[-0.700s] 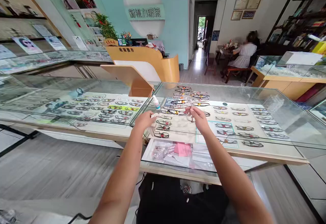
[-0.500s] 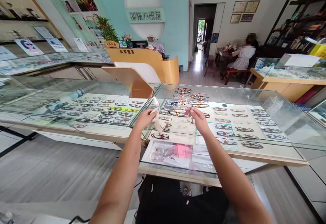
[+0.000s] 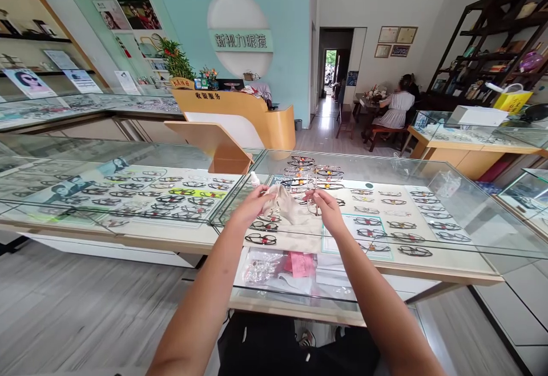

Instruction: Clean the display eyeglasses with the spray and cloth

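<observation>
A: Where do we have the glasses [image 3: 309, 192] right now?

B: Our right hand [image 3: 326, 207] pinches them at one end, just above the glass bench [image 3: 471, 216], near the rows of frames [image 3: 398, 216] inside it. Their long axis runs sideways, from the right hand across towards the left.

A: And our left hand [image 3: 252, 206]?

B: Its grip is closed on a pale cloth [image 3: 287, 211], which hangs between the two hands, just left of the glasses and about touching them. A small spray bottle [image 3: 256, 180] stands on the bench just beyond that hand.

A: So which hand is nearer the lenses?

B: The right one, since it holds the frame; the cloth lies to the left of the glasses, almost level with them.
</observation>
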`<state>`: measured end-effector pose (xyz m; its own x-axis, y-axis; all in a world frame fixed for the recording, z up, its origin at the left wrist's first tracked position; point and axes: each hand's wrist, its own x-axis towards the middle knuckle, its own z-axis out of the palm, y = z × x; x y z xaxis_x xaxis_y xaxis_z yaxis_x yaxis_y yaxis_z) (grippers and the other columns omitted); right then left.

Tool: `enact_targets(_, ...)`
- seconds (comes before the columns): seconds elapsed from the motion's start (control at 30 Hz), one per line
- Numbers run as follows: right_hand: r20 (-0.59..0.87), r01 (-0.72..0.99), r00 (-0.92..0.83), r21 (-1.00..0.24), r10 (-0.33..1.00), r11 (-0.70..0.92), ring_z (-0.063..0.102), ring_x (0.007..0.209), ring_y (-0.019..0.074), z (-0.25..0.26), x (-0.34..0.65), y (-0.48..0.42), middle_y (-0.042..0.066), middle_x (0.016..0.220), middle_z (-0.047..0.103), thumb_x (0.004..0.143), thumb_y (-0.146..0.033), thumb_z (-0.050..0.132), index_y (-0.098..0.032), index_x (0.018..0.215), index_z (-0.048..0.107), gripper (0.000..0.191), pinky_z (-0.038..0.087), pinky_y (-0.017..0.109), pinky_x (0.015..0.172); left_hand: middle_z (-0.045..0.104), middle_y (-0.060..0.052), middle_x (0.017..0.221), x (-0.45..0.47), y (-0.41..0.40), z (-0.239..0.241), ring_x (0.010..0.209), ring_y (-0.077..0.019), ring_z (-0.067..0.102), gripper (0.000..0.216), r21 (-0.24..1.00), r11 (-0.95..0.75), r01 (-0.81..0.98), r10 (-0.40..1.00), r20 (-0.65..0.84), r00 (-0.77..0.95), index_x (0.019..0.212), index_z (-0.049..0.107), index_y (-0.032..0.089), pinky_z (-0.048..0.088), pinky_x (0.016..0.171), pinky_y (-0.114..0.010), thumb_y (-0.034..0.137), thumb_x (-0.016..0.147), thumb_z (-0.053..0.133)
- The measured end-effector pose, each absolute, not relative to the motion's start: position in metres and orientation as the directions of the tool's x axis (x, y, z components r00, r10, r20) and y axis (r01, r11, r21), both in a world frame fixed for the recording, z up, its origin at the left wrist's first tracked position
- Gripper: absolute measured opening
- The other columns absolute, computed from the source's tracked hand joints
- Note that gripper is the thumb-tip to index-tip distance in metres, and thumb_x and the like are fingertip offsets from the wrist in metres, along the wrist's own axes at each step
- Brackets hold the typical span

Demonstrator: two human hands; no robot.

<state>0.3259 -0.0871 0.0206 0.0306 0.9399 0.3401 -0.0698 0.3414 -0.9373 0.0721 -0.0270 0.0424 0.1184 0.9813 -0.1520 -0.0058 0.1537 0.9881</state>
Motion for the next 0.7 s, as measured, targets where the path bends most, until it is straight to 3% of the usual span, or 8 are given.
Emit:
enact_targets(0.1,0.346,-0.075,0.029,-0.935,0.938,0.347,0.07,0.104,0.0283,0.022,0.326,-0.088,0.008,0.102,0.082,0.097,-0.059,0.062,-0.024,0.101,0.078,0.038,0.05,0.042,0.098,0.065,0.003,0.077,0.068,-0.041,0.051,0.057,-0.012,0.058,0.055,0.97,0.074,0.232,0.986,-0.106,0.128,0.109,0.066,0.023,0.038,0.051,-0.021,0.048,0.069,0.093)
enact_targets(0.2,0.348,-0.067,0.022,-0.935,0.937,0.349,0.07,0.104,0.028,0.023,0.325,-0.089,0.007,0.102,0.082,0.097,-0.056,0.062,-0.024,0.101,0.078,0.036,0.05,0.042,0.099,0.065,0.002,0.079,0.063,-0.052,0.061,0.06,-0.0129,0.059,0.058,0.952,0.039,0.304,0.989,-0.08,0.124,0.113,0.069,0.022,0.04,0.053,-0.022,0.051,0.069,0.093)
enact_targets(0.43,0.345,-0.073,0.018,-0.936,0.938,0.345,0.069,0.104,0.0273,0.024,0.323,-0.091,0.007,0.105,0.082,0.098,-0.053,0.06,-0.024,0.103,0.078,0.034,0.05,0.043,0.102,0.077,-0.002,0.096,0.061,-0.069,0.091,0.069,-0.0171,0.071,0.072,0.995,0.083,-0.06,0.97,-0.066,0.236,0.124,0.065,0.024,0.053,0.057,-0.025,0.038,0.063,0.101)
enact_targets(0.57,0.346,-0.081,0.025,-0.934,0.938,0.347,0.07,0.103,0.0278,0.023,0.324,-0.091,0.007,0.102,0.082,0.098,-0.054,0.061,-0.024,0.102,0.078,0.034,0.05,0.043,0.101,0.079,-0.004,0.093,0.066,-0.075,0.103,0.077,-0.0147,0.074,0.053,0.961,0.048,-0.272,0.976,0.013,0.217,0.112,0.077,0.02,0.058,0.066,-0.022,0.023,0.063,0.1)
enact_targets(0.7,0.343,-0.076,0.028,-0.936,0.939,0.344,0.07,0.105,0.028,0.022,0.325,-0.09,0.007,0.102,0.082,0.098,-0.056,0.061,-0.024,0.103,0.077,0.035,0.05,0.043,0.101,0.083,-0.01,0.102,0.073,-0.082,0.112,0.086,-0.019,0.077,0.042,0.94,0.061,-0.336,0.982,0.005,0.191,0.106,0.085,0.017,0.061,0.073,-0.026,0.016,0.065,0.091)
